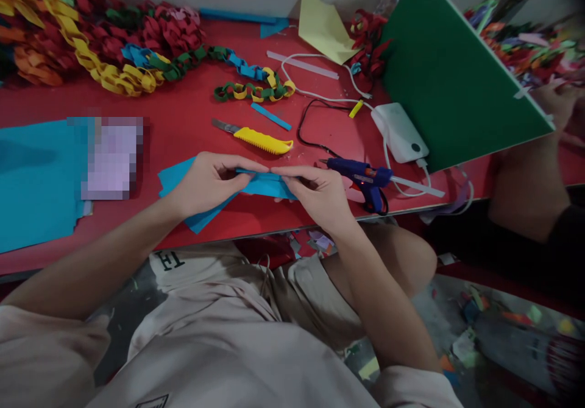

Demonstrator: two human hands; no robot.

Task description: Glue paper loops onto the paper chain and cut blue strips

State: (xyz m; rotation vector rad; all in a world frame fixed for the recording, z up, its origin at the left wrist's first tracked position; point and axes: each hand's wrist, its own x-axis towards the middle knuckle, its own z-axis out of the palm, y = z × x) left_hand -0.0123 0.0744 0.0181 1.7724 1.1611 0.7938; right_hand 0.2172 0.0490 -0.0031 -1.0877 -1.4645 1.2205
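Blue strip [270, 172] at frame centre, just above the near edge of the red desk [183, 134], pinched at its ends by both hands: left hand [211, 179] and right hand [317, 193], fingertips meeting. Blue sheet [183, 179] lies under them. Just right, glue gun [365, 176]; just above, yellow knife [262, 140]. Farther up, paper chain [253, 88]. Upper right, green board [452, 79] and power bank [400, 131].

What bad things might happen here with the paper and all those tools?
The glue gun lies right beside the right hand; if hot, it could burn. The yellow utility knife shows its blade near both hands. The blue paper strip, pinched between the left hand and right, might tear.
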